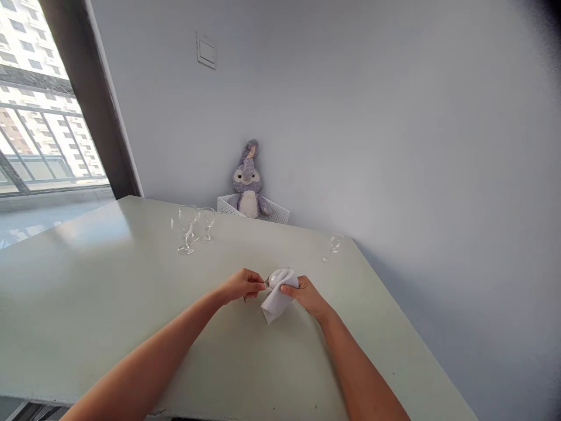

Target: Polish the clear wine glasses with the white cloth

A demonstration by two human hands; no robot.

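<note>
My left hand (246, 285) pinches the stem of a wine glass (275, 280), which lies sideways above the table. The bowl of this glass points right and is partly covered by a white cloth (277, 303). Gripping the cloth, my right hand (307, 295) presses it around the bowl, thumb on top. A corner of the cloth hangs down toward me. How far the cloth reaches inside the bowl is hidden.
Several clear stemmed glasses (207, 219) stand together at the left back of the pale green table (131, 304). Another glass (335, 244) is near the right edge, by the wall. A plush rabbit (248, 181) sits in a white perforated basket (278, 213) behind the table.
</note>
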